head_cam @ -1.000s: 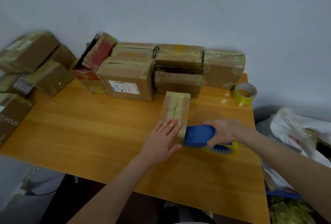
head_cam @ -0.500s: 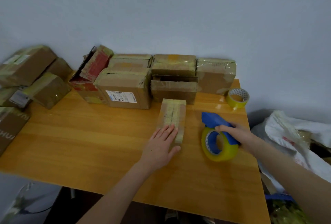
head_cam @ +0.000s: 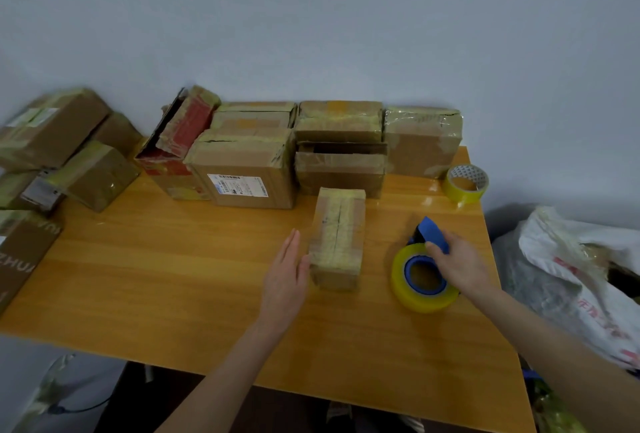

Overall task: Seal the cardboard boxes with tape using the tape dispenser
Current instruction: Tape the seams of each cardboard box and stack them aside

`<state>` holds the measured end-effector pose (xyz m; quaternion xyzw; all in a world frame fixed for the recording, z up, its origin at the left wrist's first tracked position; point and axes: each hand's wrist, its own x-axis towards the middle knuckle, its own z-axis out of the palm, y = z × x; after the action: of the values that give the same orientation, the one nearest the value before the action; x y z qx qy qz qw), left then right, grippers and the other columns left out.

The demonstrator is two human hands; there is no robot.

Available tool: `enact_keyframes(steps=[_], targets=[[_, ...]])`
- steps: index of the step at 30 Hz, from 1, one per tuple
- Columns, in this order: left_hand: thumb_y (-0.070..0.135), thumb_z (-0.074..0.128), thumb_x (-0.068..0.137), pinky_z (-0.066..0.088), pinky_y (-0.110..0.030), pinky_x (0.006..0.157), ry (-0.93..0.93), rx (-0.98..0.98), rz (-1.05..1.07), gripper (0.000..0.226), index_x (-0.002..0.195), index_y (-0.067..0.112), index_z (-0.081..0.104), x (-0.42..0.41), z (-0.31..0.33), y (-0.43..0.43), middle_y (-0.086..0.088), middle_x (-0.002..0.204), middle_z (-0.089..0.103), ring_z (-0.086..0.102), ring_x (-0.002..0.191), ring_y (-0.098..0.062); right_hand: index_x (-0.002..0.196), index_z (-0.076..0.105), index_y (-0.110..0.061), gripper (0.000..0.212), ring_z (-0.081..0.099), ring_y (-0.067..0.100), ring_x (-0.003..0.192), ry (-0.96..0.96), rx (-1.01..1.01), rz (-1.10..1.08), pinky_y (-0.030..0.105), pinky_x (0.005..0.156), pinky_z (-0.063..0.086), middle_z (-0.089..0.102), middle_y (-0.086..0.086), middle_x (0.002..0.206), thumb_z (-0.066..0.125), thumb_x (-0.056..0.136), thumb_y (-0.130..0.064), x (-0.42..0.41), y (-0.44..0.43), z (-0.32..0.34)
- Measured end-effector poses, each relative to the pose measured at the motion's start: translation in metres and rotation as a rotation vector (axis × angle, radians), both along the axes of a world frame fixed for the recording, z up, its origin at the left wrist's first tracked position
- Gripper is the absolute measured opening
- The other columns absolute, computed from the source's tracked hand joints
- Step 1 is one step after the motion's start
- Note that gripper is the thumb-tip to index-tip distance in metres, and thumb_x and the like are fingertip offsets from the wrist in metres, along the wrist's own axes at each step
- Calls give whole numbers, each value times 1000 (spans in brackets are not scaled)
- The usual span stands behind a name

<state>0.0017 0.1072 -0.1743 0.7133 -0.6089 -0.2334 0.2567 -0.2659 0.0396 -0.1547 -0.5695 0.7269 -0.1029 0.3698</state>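
A small taped cardboard box (head_cam: 338,237) lies on the wooden table (head_cam: 173,276) in front of me. My left hand (head_cam: 285,275) is flat with straight fingers against the box's left side. To the right of the box stands the blue tape dispenser (head_cam: 424,273) with its yellowish roll, resting on the table. My right hand (head_cam: 457,261) grips the dispenser's blue handle from above.
Several taped cardboard boxes (head_cam: 249,169) are lined along the wall at the back of the table, and more boxes (head_cam: 59,152) pile up at the left. A spare yellow tape roll (head_cam: 465,183) sits at the back right corner. White bags (head_cam: 581,276) lie beyond the table's right edge.
My right hand pulled the dispenser off the box's near end and set it on the table to the right. My left hand slid from the box's top to its left side.
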Motion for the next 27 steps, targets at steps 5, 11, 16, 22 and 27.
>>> enact_keyframes(steps=[5,11,16,22,27], targets=[[29,37,103,27,-39,116,83,123,11,59,153,12,12,-24,-2,-14,-5,158,23,24,145,-18,155,6,-12,70,45,19,133,-219,9,163,28,100,41,39,2,152,45,102,-33,91,33,8],[28,39,103,40,-33,102,232,269,106,64,154,11,5,-26,-4,-26,-9,150,39,44,131,-23,153,-13,-15,82,53,23,123,-338,40,46,39,99,48,43,4,149,45,101,-38,129,37,-23],[34,52,97,44,-24,96,302,254,48,63,152,19,24,-8,-8,-21,-1,144,44,48,126,-17,154,18,-11,70,51,22,126,-288,64,110,33,98,47,49,5,145,47,99,-43,106,21,-25],[31,71,83,40,-11,63,84,32,0,55,134,30,50,2,-12,-13,6,87,53,49,78,-6,153,24,-17,73,51,3,68,-143,-128,228,12,50,39,58,-10,80,61,93,-37,89,26,-21],[16,72,83,40,-4,63,49,33,9,48,129,17,57,-3,-9,-12,17,70,46,45,63,5,144,41,-19,61,66,14,78,-96,-169,203,18,64,48,68,-3,84,67,89,-31,96,26,-25]])
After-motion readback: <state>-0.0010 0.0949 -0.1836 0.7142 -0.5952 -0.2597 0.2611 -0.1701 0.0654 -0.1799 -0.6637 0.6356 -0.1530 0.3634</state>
